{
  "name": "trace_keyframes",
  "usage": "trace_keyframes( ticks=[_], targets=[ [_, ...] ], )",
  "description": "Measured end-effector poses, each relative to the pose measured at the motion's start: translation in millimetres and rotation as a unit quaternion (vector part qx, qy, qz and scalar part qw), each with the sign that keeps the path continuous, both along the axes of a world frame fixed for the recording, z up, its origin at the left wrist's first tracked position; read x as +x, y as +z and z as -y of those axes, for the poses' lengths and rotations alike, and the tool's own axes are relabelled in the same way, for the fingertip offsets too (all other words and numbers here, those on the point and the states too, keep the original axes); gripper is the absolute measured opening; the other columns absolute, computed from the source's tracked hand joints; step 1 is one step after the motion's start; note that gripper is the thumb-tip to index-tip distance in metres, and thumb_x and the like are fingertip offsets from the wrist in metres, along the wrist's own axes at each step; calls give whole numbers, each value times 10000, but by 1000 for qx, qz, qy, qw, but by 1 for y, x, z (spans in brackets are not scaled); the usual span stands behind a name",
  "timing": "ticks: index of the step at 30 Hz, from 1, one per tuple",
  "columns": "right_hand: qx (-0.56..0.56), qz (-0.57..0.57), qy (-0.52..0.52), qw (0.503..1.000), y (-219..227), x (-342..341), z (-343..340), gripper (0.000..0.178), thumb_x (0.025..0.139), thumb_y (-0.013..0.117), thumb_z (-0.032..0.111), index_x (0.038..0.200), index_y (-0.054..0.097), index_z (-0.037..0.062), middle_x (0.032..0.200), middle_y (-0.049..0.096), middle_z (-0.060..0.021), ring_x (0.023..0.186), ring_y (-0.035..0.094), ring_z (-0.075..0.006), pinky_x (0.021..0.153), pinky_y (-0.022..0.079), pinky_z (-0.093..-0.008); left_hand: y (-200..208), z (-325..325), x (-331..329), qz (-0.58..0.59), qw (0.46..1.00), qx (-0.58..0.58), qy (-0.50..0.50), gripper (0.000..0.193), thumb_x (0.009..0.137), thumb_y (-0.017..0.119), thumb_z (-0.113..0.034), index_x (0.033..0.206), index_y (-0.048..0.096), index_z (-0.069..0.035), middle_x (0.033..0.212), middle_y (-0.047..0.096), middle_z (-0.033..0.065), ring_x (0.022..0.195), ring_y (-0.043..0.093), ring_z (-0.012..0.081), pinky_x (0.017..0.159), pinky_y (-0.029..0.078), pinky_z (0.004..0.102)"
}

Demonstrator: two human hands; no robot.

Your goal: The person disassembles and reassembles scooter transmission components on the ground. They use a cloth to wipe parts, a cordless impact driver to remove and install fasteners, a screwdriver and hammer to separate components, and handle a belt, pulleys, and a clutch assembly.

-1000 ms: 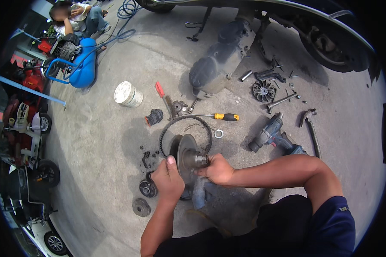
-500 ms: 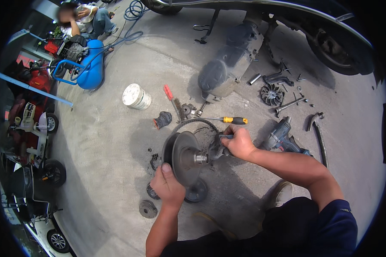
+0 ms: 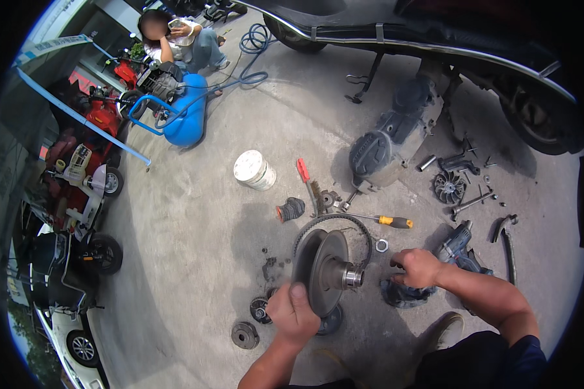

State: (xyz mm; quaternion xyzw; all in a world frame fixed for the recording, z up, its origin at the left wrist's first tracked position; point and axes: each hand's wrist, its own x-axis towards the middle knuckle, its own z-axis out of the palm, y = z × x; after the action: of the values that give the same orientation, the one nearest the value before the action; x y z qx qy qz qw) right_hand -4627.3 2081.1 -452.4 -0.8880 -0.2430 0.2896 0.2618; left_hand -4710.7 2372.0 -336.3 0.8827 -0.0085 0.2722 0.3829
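My left hand [image 3: 293, 314] is closed on the rim of a grey metal scooter pulley [image 3: 331, 266], held tilted off the ground with its shiny threaded shaft end facing right. To the right, my right hand [image 3: 416, 268] hovers with bent fingers apart, nothing visible in them. Just under it a dark rag [image 3: 405, 295] lies crumpled on the concrete. A ring-shaped nut [image 3: 382, 246] rests near that hand. Behind the pulley lies a toothed drive belt [image 3: 303, 230], partly hidden by it. Round dark parts [image 3: 245, 335] sit by my left wrist.
Beyond lie a yellow-black screwdriver [image 3: 393, 222], a red-handled wire brush [image 3: 304, 171], a glove [image 3: 291, 210] and a white bucket [image 3: 255, 170]. An impact wrench [image 3: 455, 243], a fan wheel [image 3: 449, 187] and a scooter [image 3: 396, 126] are rightward. A person [image 3: 185, 42] crouches behind a blue compressor [image 3: 187, 117].
My right hand has drawn away from the pulley's shaft and let the rag down on the ground. My left hand keeps hold of the pulley. The whole view has shifted.
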Motion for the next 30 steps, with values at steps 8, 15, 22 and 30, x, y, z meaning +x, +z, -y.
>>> trace_keyframes(
  ticks=[8,15,22,30],
  targets=[
    [371,-140,-73,915,41,-11,-30,543,886,853,264,1295,617,-5,1057,749,-159,914,732,-222,813,599,-368,1,0,-4,21,999,28,-19,365,1071,542,-231,826,648,18,631,563,162,514,553,349,514,429,424],
    [338,-332,-71,878,78,-6,-63,675,876,859,358,1310,576,-74,948,707,-126,844,708,-201,678,600,-340,-10,9,-5,17,988,96,-119,311,1057,564,-206,944,693,54,845,716,217,689,708,390,613,547,416],
    [316,-423,-149,836,59,-27,-65,327,872,798,248,1049,687,-4,786,660,-43,634,623,-143,552,533,-299,-22,27,-4,-168,968,78,-171,337,1061,574,-256,1063,692,60,1012,707,240,843,675,431,764,547,428],
    [413,-475,-83,773,33,-36,-55,297,853,781,192,1067,696,4,758,661,-59,611,647,-167,505,517,-312,-28,26,-1,-407,791,-305,-340,1308,731,933,-397,1658,106,14,1538,442,184,1397,498,304,1138,441,442]
  ],
)
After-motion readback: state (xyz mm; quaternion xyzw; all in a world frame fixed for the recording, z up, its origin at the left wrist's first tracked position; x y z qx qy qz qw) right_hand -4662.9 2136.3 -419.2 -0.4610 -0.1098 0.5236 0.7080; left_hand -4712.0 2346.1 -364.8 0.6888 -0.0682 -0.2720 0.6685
